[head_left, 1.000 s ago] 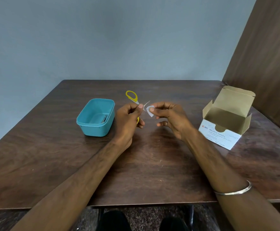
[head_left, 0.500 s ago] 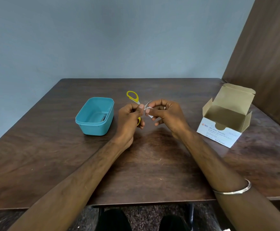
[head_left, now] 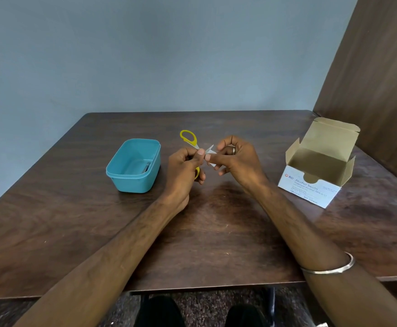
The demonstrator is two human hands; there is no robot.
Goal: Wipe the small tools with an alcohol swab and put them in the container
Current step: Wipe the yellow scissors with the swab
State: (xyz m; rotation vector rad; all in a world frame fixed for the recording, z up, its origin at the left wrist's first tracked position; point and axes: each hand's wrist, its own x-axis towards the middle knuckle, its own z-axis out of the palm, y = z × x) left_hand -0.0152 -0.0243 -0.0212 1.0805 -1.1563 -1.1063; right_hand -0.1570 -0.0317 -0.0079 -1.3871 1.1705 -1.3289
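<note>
Above the middle of the table my left hand (head_left: 185, 166) grips small scissors with yellow handles (head_left: 188, 137); one loop sticks up beyond the fingers, the other shows below the palm. My right hand (head_left: 236, 158) pinches a white alcohol swab (head_left: 210, 151) against the scissors' blades, which it mostly hides. To the left a teal plastic container (head_left: 133, 165) sits on the table with a small metal tool lying inside it.
An open white box of alcohol swabs (head_left: 320, 165) stands at the right, flaps up. The dark wooden table (head_left: 216, 232) meets a grey wall behind and a brown panel at the right. My feet show under the near edge.
My right hand has closed in on the left hand and brought the swab onto the scissors' blades. The left hand keeps its hold on the scissors.
</note>
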